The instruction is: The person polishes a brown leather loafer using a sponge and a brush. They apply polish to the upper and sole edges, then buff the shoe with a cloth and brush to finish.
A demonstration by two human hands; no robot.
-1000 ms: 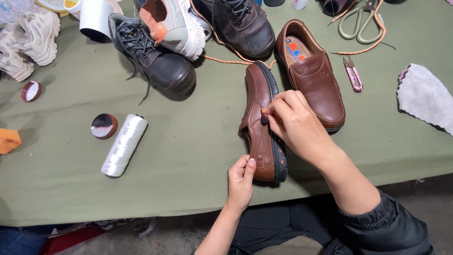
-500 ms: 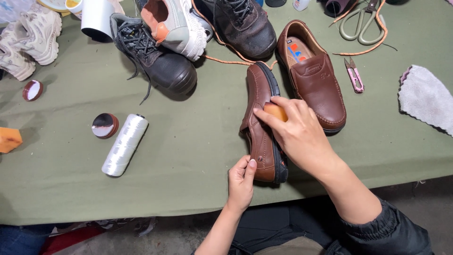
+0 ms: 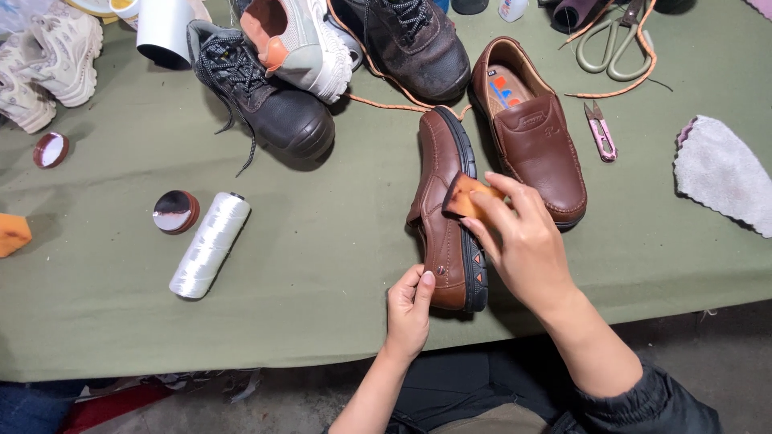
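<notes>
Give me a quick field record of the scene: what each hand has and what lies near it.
left hand: steadies the heel end of the brown shoe, which lies on its side
right hand: holds an orange sponge against that shoe
beside it: matching brown shoe, upright
surface: green cloth
also there: white thread spool, small snips, grey rag

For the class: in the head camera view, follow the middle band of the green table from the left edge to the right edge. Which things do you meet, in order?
Orange sponge piece → small round tin → white thread spool → brown shoe lying on its side → upright brown shoe → small pink thread snips → grey cloth.
</notes>
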